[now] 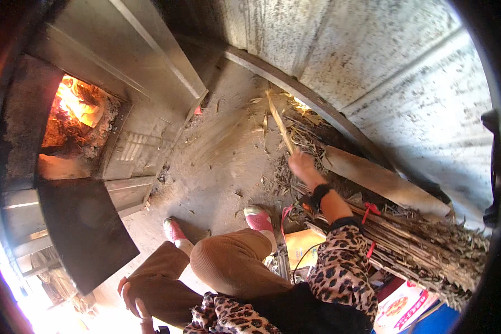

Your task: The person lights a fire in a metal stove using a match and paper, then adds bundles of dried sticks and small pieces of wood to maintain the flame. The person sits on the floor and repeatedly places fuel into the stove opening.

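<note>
My right hand [302, 165] is closed around the near end of a pale dry stalk [279, 123], perhaps a small bundle. The stalk's far end reaches down to the dirt floor beside a corrugated metal sheet [359, 62]. Twigs and straw litter [294, 177] lie beside that hand. On the left knee of my brown trousers [154, 288] rests my left hand [129, 298], partly cut off by the shadow and glare, with its fingers apart and nothing visible in them. To the left, a fire [79, 104] burns inside a metal stove [117, 83], its dark door [85, 231] swung wide.
A tied bundle of dry stalks [417, 246] with red ties lies at my right, near a wooden board [384, 181]. Below it sit a printed box [403, 307] and a yellow packet [302, 246]. My feet in pink shoes [259, 219] stand on the dirt floor [217, 167].
</note>
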